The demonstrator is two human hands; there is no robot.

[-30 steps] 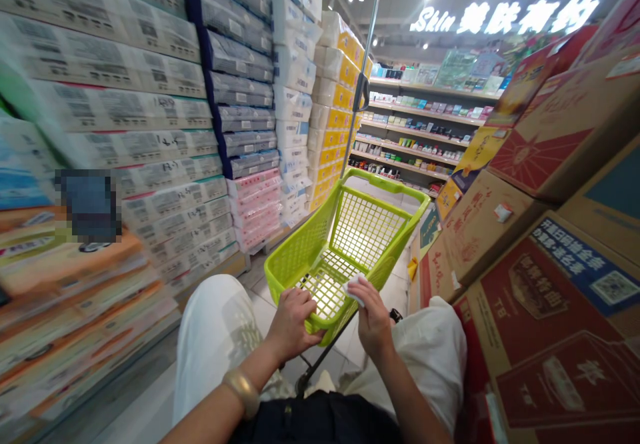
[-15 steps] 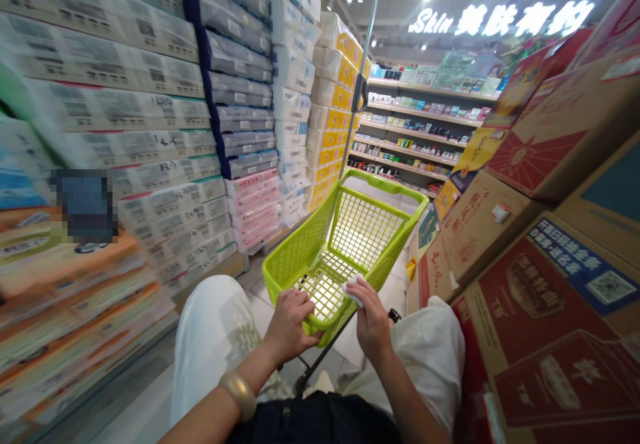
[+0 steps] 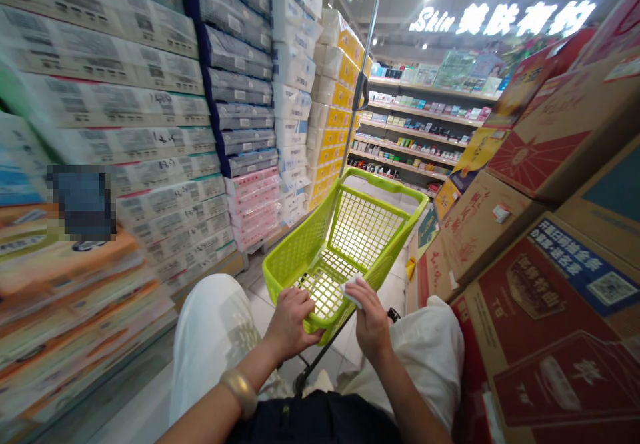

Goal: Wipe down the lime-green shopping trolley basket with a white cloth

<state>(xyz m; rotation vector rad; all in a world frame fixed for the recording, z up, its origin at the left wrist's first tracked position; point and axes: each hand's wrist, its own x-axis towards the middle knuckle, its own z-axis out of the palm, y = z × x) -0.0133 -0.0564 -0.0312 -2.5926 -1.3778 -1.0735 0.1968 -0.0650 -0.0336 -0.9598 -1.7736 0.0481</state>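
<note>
A lime-green plastic shopping basket [image 3: 320, 227] with lattice walls stands on a wheeled frame between my knees. My left hand [image 3: 293, 321] is closed around its near rim, the thumb below the edge. On the basket's right side, my right hand [image 3: 369, 314] pinches a crumpled white tissue [image 3: 351, 289] against or just above the rim; whether it touches the plastic I cannot tell. Through the basket's grid bottom, pale floor shows. A gold bangle [image 3: 239, 392] circles my left wrist.
Packaged paper goods [image 3: 293, 111] are stacked high along the left. Cardboard cartons [image 3: 560, 297] form a wall close on the right. A metal pole [image 3: 367, 44] rises behind the basket. Farther back, shelves [image 3: 415, 124] hold small boxes and bottles below a lit sign [image 3: 503, 19].
</note>
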